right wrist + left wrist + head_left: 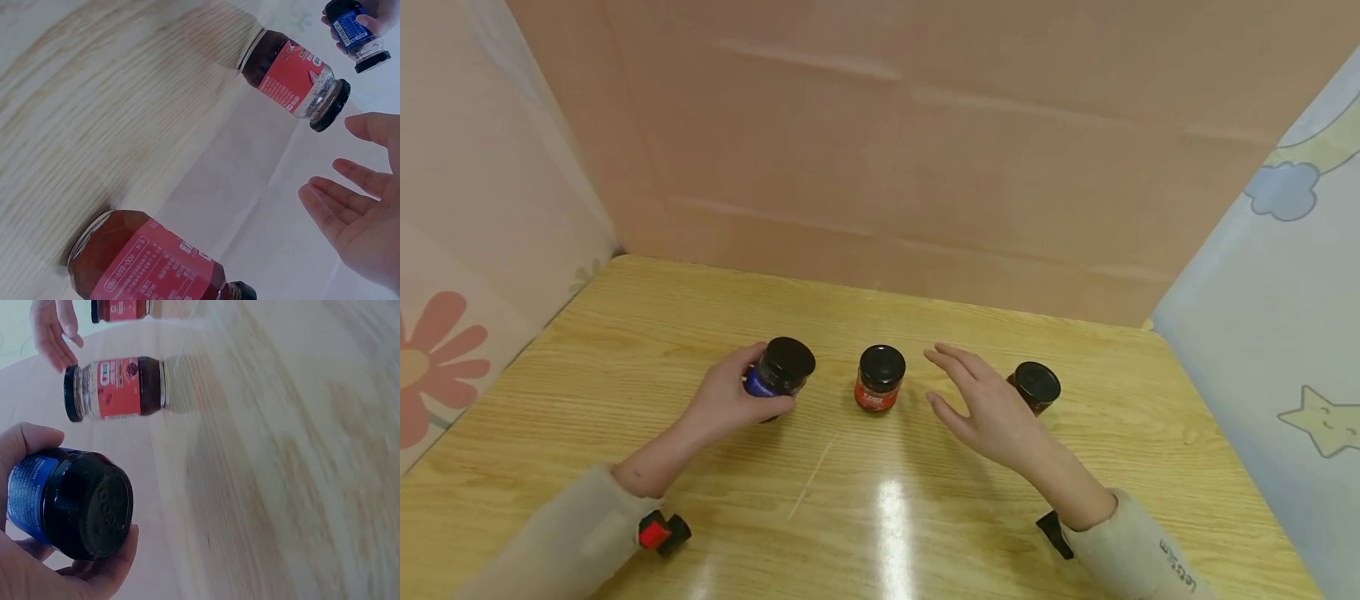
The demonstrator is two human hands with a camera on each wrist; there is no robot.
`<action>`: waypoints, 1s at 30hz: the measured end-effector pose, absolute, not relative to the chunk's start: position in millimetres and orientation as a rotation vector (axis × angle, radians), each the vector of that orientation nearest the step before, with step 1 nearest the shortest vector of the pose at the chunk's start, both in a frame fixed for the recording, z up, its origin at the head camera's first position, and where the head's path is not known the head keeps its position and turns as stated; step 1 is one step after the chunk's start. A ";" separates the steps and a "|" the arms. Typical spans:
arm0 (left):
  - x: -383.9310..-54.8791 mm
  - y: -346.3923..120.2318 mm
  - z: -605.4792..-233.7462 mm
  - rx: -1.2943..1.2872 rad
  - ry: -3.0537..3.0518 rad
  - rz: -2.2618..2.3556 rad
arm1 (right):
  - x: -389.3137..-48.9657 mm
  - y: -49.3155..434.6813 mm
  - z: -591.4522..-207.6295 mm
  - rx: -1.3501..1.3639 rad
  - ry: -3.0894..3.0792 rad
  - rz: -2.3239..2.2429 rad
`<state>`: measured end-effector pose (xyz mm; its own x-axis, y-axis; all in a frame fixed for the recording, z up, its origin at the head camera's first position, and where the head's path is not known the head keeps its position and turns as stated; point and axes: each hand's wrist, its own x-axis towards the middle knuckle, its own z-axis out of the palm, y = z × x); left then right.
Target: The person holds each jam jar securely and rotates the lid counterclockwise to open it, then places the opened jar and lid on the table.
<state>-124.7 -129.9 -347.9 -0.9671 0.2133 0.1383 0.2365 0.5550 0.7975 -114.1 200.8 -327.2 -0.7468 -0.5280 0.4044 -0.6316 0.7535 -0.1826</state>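
Observation:
My left hand (733, 393) grips a glass jar (775, 375) with a blue label and a black lid. In the left wrist view the base of this blue-labelled jar (94, 503) faces the camera, raised off the table. A red-labelled jar (880, 379) with a black lid stands upright in the middle. Over the table between that jar and another black-lidded jar (1036, 386) on the right, my right hand (992, 410) holds nothing, its fingers extended. The right wrist view shows this right-hand jar with a red label (156, 262); the head view partly hides it behind the hand.
The wooden table (820, 517) has a brown panel (887, 167) behind it. Decorated side panels stand left (482, 208) and right (1285, 300). A wrist camera strap (662, 533) sits at the left sleeve.

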 end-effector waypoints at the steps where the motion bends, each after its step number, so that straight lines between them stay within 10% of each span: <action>1: -123.7 -128.4 -347.5 -0.406 -2.747 -1.416 | -114.0 200.6 -327.1 0.900 -2.617 0.444; 30: -107.7 -94.3 -347.7 -0.539 -2.805 -1.414 | -104.2 184.5 -321.2 0.898 -2.611 0.689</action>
